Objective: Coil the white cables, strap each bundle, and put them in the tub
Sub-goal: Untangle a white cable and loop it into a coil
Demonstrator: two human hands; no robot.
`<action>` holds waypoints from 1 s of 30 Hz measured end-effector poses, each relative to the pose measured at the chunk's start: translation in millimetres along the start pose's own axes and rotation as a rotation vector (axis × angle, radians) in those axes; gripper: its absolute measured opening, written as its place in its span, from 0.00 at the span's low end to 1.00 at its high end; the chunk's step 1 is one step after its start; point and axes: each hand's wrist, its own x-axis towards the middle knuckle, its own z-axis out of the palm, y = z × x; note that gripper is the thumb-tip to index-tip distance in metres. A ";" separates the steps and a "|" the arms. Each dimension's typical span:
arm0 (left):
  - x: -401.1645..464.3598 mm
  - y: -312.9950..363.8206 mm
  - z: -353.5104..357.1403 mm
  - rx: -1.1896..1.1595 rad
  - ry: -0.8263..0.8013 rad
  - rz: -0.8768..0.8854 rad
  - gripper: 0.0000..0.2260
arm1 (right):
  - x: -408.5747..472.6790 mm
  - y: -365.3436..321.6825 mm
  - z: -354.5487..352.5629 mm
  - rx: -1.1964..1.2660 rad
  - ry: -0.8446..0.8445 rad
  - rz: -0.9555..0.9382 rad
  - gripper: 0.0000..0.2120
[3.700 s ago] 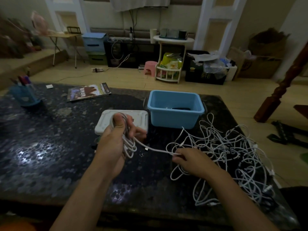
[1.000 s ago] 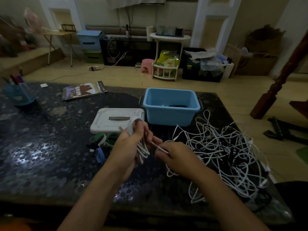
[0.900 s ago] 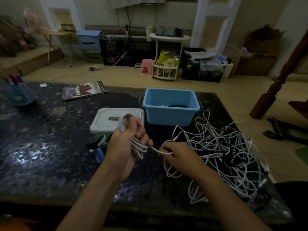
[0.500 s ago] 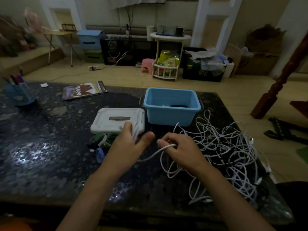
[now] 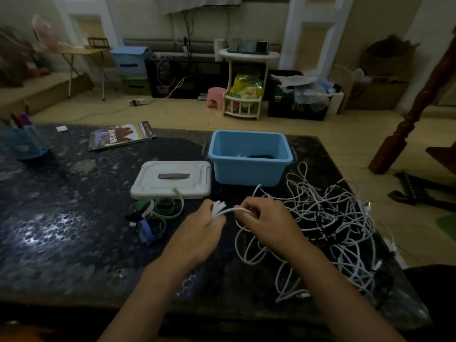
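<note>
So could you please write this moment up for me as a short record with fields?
left hand: grips the coiled white cable
right hand: pinches the same cable's free run beside the coil
loose cables: white tangle on the dark table, right of the hands
tub: blue tub open, something dark inside, not identifiable
lid: white lid flat, left of the tub
straps: green, white and blue straps in front of the lid
strapping: not yet begun on this coil
</note>
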 end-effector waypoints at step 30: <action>-1.7 12.1 -16.3 -0.859 -0.110 -0.159 0.10 | -2.7 -19.1 10.8 -0.033 -0.148 -0.076 0.10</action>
